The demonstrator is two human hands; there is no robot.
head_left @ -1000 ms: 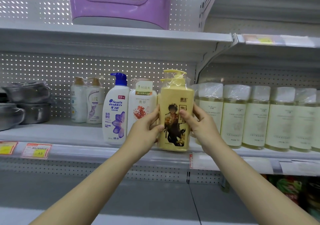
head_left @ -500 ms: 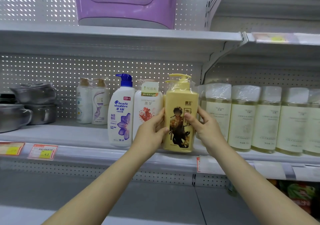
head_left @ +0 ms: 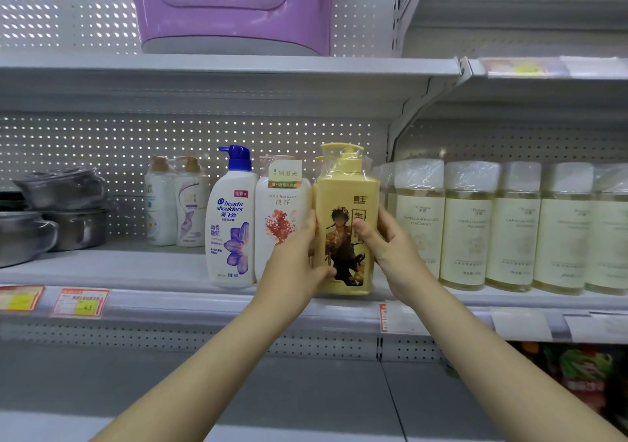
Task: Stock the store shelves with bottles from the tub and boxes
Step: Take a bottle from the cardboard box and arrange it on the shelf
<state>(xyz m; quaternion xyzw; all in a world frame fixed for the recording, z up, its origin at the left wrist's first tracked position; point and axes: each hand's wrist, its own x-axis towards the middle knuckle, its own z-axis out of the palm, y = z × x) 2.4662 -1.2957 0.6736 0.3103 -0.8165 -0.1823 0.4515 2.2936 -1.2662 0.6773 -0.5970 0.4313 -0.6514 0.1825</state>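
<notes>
A yellow pump bottle (head_left: 346, 200) with a dark figure on its label stands at the front edge of the middle shelf (head_left: 136, 271). My left hand (head_left: 294, 258) grips its left side and my right hand (head_left: 387, 241) grips its right side, thumbs on the label. To its left stand a white bottle with red flowers (head_left: 282, 210) and a white Head & Shoulders bottle (head_left: 232, 224) with a blue pump. A purple tub (head_left: 234, 10) sits on the shelf above.
A row of several pale clear bottles (head_left: 465, 224) fills the shelf to the right. Two small white bottles (head_left: 176, 204) stand further back left, and stacked steel pots (head_left: 57, 214) sit at far left. Price tags (head_left: 80, 302) line the shelf edge. Bare lower shelf (head_left: 238, 384) below.
The yellow bottle stays on the shelf between both hands. The view has shifted slightly, so everything sits a little further right and lower in the frame.
</notes>
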